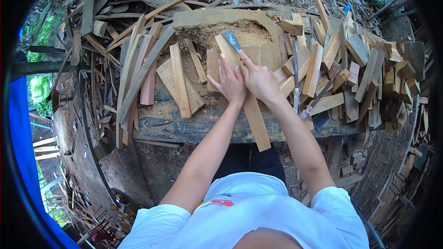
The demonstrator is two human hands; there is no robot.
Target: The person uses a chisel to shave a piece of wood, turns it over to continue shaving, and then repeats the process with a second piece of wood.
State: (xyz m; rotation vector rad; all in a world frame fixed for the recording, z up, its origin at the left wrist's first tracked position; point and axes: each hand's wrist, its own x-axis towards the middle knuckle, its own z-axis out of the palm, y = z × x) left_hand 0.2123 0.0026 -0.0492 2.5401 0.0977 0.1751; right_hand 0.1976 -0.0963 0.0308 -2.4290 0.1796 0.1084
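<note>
A long, narrow wooden board (pixel 257 127) slants across the middle of the workbench, its near end sticking out over the front edge toward my body. My left hand (pixel 230 82) lies on the board with fingers stretched out and slightly apart. Beside it, my right hand (pixel 260 82) is curled around a flat grey-blue metal blade (pixel 231 40), index finger extended along it. The blade rests on or just over the far end of the board. Whatever handle it has is hidden under my right hand.
Several wooden strips (pixel 180 80) lean at the left of the worn workbench (pixel 194 122). Offcuts (pixel 314 69) crowd its right side, with a thin metal rod (pixel 295 71) among them. A thick wooden block (pixel 221 17) and scrap wood (pixel 124 0) lie behind.
</note>
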